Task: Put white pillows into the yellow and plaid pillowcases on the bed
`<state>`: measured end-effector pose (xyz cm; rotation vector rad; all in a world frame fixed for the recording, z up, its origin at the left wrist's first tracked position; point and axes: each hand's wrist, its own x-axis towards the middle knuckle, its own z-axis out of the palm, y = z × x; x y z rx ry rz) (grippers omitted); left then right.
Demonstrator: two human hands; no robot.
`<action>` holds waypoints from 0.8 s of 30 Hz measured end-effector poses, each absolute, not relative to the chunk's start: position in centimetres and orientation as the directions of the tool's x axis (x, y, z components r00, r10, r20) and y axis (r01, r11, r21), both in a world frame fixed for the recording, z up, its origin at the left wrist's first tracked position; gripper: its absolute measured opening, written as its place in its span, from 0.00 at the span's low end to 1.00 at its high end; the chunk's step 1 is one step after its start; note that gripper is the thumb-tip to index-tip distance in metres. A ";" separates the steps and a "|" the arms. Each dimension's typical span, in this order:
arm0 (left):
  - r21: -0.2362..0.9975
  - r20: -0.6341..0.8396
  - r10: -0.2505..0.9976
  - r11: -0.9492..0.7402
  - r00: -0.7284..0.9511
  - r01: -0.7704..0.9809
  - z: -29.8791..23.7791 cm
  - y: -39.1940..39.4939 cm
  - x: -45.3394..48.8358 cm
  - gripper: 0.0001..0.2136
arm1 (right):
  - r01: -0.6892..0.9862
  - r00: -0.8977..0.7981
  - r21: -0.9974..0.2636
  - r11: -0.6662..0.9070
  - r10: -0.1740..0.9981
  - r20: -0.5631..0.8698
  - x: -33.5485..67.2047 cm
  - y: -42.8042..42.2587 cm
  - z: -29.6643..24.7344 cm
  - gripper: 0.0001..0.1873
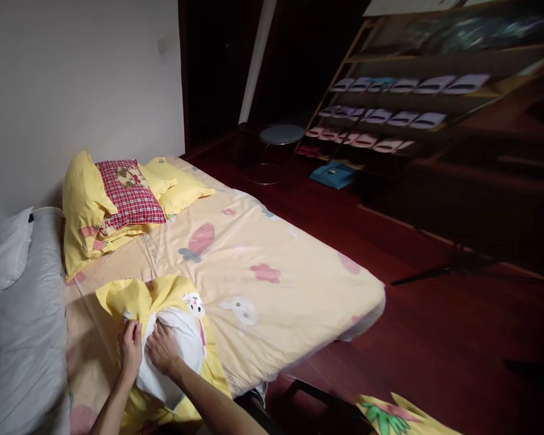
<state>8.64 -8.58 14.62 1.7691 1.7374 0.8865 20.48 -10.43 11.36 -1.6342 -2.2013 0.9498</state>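
Note:
A yellow pillowcase (118,296) with a white cartoon bunny print lies at the near side of the bed. A white pillow (188,329) shows through its opening, with yellow fabric around it. My left hand (131,347) is closed on the pillowcase's edge, left of the pillow. Pressed into the top of the white pillow, my right hand (163,349) has its fingers curled into the soft surface. Its fingertips are partly hidden in the folds.
The bed (299,290) has a peach printed sheet. Yellow pillows (84,205) and a red plaid cushion (131,205) lean at its head. Grey bedding (27,326) lies left. Beyond are a round stool (281,134) and a slipper rack (344,57). Yellow printed fabric (403,417) appears bottom right.

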 end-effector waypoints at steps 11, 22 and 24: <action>0.726 0.064 0.998 -0.037 -0.013 0.687 14.1 -6.5 5.5 0.23 | 0.705 -0.403 -0.669 0.236 0.909 -0.104 23.6 -18.1 10.6 0.40; 0.705 0.070 0.977 0.094 -0.201 0.703 17.2 -8.8 2.6 0.26 | 0.726 -0.488 -0.621 0.295 0.857 -0.163 12.7 -11.2 9.8 0.24; 0.701 0.069 0.973 0.109 -0.219 0.705 17.8 -10.0 2.2 0.25 | 0.720 -0.477 -0.635 0.281 0.865 -0.158 11.5 -10.4 9.7 0.23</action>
